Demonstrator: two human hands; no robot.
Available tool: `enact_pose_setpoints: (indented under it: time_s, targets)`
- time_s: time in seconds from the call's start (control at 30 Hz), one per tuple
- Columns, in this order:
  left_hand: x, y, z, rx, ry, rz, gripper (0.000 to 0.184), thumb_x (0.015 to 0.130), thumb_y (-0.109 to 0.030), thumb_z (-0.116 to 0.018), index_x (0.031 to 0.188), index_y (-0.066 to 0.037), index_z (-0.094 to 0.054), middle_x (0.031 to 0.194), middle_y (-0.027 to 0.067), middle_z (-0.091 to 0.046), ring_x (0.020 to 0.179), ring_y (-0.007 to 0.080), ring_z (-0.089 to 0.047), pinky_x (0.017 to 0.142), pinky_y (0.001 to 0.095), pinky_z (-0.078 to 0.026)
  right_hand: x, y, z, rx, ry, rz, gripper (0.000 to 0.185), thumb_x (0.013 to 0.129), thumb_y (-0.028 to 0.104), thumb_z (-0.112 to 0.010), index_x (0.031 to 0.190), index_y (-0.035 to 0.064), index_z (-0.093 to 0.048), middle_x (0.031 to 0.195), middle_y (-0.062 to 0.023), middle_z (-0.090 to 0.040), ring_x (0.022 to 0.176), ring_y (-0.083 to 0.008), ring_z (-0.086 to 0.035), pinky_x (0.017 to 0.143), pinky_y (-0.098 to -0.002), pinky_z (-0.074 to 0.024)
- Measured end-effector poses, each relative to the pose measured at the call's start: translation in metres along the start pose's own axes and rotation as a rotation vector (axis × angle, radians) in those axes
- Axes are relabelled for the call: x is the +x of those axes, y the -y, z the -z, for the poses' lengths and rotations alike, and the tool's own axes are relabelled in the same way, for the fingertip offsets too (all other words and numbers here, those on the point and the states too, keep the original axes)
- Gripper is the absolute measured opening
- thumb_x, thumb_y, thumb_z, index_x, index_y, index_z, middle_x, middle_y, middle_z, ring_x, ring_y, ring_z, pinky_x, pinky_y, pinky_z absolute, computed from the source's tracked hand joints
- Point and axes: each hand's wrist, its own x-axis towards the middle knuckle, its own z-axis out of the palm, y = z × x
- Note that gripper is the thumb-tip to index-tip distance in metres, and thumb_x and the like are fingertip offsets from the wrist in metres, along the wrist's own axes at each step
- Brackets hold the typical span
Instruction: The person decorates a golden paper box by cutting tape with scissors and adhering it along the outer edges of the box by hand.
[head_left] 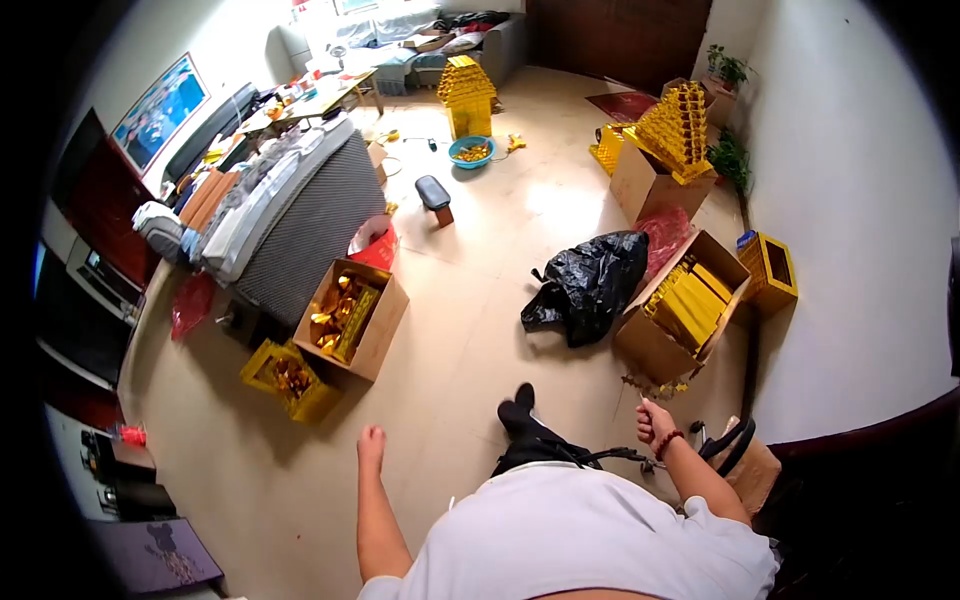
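Observation:
My left hand (371, 446) hangs over the bare floor with its fingers curled, and nothing shows in it. Out to the right, my right hand (656, 424), with a dark red bead bracelet at the wrist, is closed, and a small pale tip pokes out above the fingers. Just beyond it is a row of small brown-gold bits (655, 386); whether they hang from my hand or lie by the box is unclear. Nearest to that hand stands an open cardboard box (638, 346) with flat golden pieces (692, 310) inside.
At left are a cardboard box (383, 335) of golden items and a golden crate (312, 404). A black plastic bag (590, 285) lies ahead right. Farther off stand a small stool (434, 194), a blue basin (472, 160), a golden tower (466, 100) and a grey sofa (310, 200).

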Motion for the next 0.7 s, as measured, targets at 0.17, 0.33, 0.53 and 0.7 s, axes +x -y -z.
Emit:
enact_pose_setpoints:
  time_s: [0.17,0.33,0.53,0.7]
  targets:
    - [0.098,-0.133,-0.081,-0.205,0.126,-0.151,0.025,0.09,-0.017,-0.05,0.106,0.0,-0.058,0.088,0.0052,-0.061,0.08,0.0136,-0.057,0.073,0.027,-0.046,0.074,0.07,-0.046,0.094,-0.119,0.019,0.027,0.092,0.038,-0.052,0.081,0.0146,-0.047,0.057,0.0061,-0.035,0.043,-0.0073,-0.029,0.04,-0.0229,-0.0237]
    - [0.134,-0.11,-0.115,0.179,0.487,-0.005,0.029,0.089,-0.019,-0.053,0.109,0.0,-0.06,0.087,0.0065,-0.063,0.079,0.0152,-0.058,0.074,0.029,-0.048,0.14,0.167,-0.133,0.024,-0.057,0.078,0.028,0.094,0.038,-0.048,0.083,0.0121,-0.049,0.057,0.0052,-0.036,0.043,-0.0072,-0.029,0.04,-0.0224,-0.0254]
    - [0.143,0.01,-0.089,0.292,0.446,0.446,0.022,0.09,-0.021,-0.05,0.09,-0.002,-0.062,0.072,0.0074,-0.062,0.06,0.0151,-0.055,0.055,0.0303,-0.047,0.198,0.261,-0.225,-0.162,0.078,0.218,0.03,0.095,0.038,-0.045,0.095,0.0094,-0.053,0.062,0.0014,-0.042,0.047,-0.0078,-0.036,0.042,-0.0226,-0.0305]
    - [0.201,-0.003,-0.063,0.28,0.435,0.702,0.021,0.09,-0.02,-0.049,0.082,-0.004,-0.058,0.069,0.0069,-0.06,0.054,0.0146,-0.052,0.05,0.0304,-0.044,0.249,0.292,-0.269,-0.143,-0.054,0.205,0.029,0.095,0.039,-0.046,0.096,0.0107,-0.053,0.061,0.0024,-0.041,0.048,-0.0075,-0.034,0.043,-0.0224,-0.0293]
